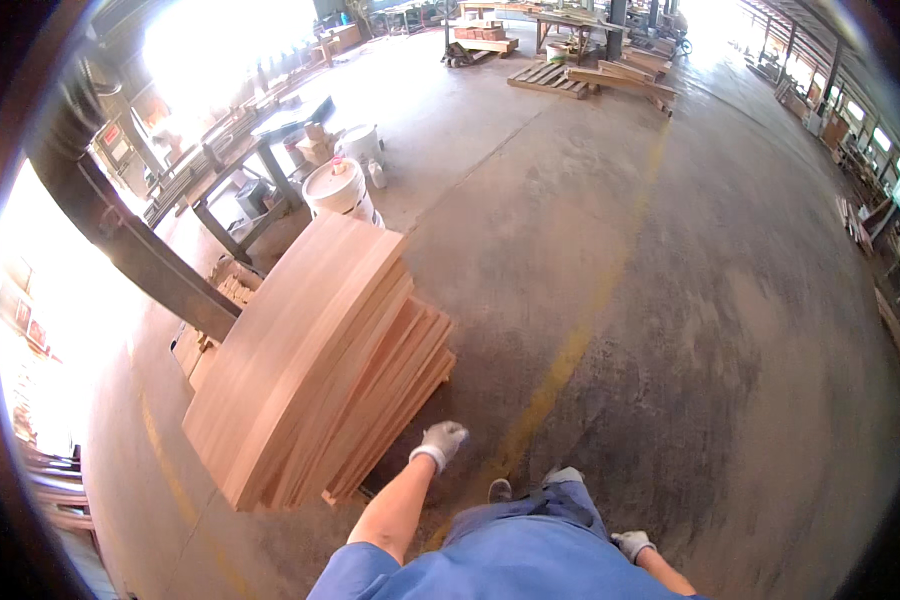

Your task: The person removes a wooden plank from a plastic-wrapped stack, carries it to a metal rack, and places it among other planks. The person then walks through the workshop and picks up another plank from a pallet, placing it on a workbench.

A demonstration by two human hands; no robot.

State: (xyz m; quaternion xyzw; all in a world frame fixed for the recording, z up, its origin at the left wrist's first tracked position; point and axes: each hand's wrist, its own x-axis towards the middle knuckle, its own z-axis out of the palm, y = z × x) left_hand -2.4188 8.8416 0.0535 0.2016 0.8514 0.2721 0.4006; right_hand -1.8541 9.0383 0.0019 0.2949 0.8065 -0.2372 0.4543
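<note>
My left hand point(442, 443), in a pale work glove, hangs just to the right of a tall stack of wooden panels point(300, 330) without touching it. Its fingers are curled in, with nothing held. Low by my right hip is my gloved right hand point(633, 545), fingers loosely closed and nothing visible in them. The stacked panels are reddish-brown, with curved long edges, and lie slightly fanned out over one another. What supports the stack from below is mostly hidden.
A steel post point(140, 230) stands left of the stack. Behind it are a white lidded bucket point(338, 190) and a metal bench point(260, 200). A yellow line point(560, 370) crosses the concrete floor. Farther off lie a pallet point(548, 80) and timber beams point(625, 82).
</note>
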